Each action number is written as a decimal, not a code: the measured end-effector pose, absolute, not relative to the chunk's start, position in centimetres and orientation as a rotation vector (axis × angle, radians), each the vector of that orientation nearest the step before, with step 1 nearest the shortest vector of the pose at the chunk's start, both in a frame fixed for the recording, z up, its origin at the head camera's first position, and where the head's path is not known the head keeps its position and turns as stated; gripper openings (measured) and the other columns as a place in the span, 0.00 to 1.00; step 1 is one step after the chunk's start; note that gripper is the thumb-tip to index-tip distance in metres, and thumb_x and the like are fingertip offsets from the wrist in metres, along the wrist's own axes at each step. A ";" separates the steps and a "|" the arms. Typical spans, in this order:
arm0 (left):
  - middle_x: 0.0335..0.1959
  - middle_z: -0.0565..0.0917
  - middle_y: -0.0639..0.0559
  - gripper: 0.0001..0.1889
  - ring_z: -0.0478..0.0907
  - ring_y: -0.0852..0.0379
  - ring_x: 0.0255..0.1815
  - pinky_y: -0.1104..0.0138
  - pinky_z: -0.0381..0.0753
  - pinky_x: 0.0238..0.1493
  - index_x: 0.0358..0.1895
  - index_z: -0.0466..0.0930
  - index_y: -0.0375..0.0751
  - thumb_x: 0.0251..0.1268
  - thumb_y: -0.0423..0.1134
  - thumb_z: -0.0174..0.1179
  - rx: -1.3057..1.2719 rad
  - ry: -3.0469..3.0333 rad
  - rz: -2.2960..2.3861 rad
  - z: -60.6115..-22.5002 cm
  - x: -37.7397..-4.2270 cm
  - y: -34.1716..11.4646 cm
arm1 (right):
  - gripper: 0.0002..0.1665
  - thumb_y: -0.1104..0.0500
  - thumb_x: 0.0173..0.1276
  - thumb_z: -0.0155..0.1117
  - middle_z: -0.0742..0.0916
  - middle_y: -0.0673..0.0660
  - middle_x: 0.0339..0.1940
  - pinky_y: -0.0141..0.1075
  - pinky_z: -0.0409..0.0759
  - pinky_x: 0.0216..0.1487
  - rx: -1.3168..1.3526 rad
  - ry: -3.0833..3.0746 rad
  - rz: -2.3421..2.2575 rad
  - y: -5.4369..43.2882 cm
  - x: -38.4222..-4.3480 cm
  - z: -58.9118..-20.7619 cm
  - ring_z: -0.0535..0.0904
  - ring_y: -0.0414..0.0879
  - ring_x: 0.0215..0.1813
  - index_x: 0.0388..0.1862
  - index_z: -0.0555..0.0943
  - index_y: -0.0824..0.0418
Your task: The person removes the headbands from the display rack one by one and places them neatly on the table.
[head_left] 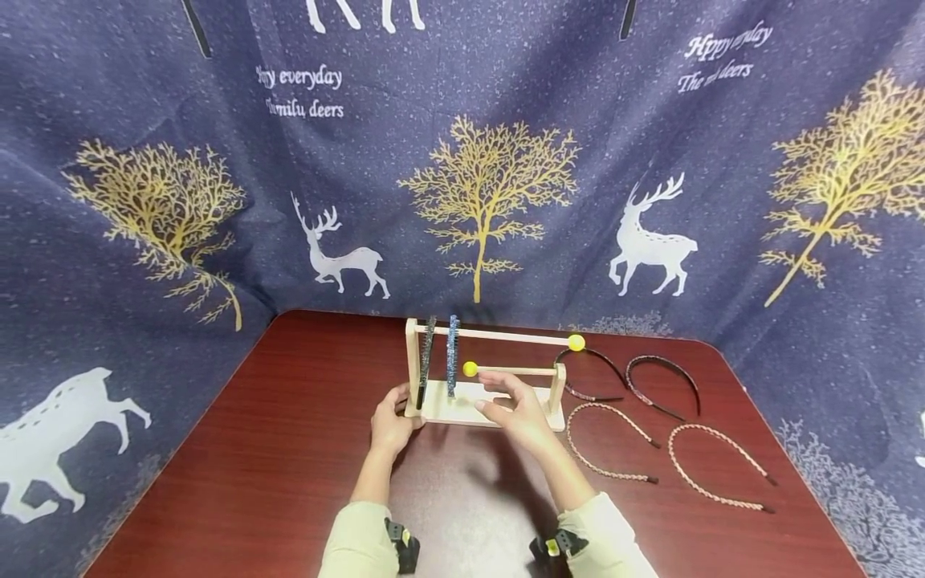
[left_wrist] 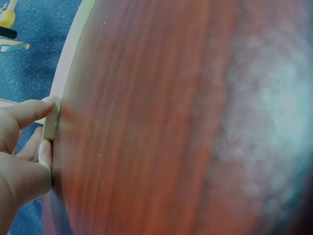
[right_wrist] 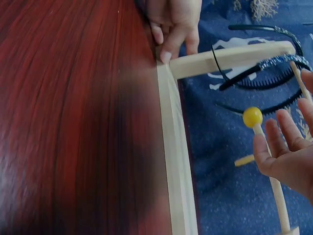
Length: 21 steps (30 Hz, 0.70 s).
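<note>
A pale wooden stand (head_left: pixel 462 411) has an upper rod (head_left: pixel 506 335) and a shorter lower rod (head_left: pixel 523 371), each tipped with a yellow ball. From the upper rod hang a black headband (head_left: pixel 428 353) and a glittery blue headband (head_left: pixel 452 353), both toothed. My left hand (head_left: pixel 393 423) pinches the left end of the base, thumb and fingers on its edge in the left wrist view. Beside the lower rod is my right hand (head_left: pixel 519 411), fingers loosely bent and holding nothing. In the right wrist view its fingertips are near the lower yellow ball (right_wrist: pixel 253 117); contact with the rod is unclear.
Several headbands lie on the red-brown table (head_left: pixel 289 449) to the right: two dark ones, including one (head_left: pixel 663 363) at the back, and two braided light ones, including one (head_left: pixel 711 496) at the front. A blue patterned cloth (head_left: pixel 506 72) hangs behind.
</note>
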<state>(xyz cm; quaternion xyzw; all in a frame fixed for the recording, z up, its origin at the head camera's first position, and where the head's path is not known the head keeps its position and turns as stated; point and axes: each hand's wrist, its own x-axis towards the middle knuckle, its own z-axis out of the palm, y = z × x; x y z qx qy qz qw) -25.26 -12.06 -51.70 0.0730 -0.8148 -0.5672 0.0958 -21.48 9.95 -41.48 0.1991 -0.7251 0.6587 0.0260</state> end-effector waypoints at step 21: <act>0.52 0.78 0.42 0.36 0.74 0.46 0.53 0.54 0.72 0.52 0.59 0.74 0.40 0.37 0.22 0.69 0.215 -2.413 -1.708 -51.9 -25.3 -12.1 | 0.13 0.77 0.57 0.58 0.79 0.74 0.36 0.46 0.75 0.44 0.749 -2.211 2.061 5.9 -23.3 -41.7 0.76 0.61 0.40 0.42 0.70 0.77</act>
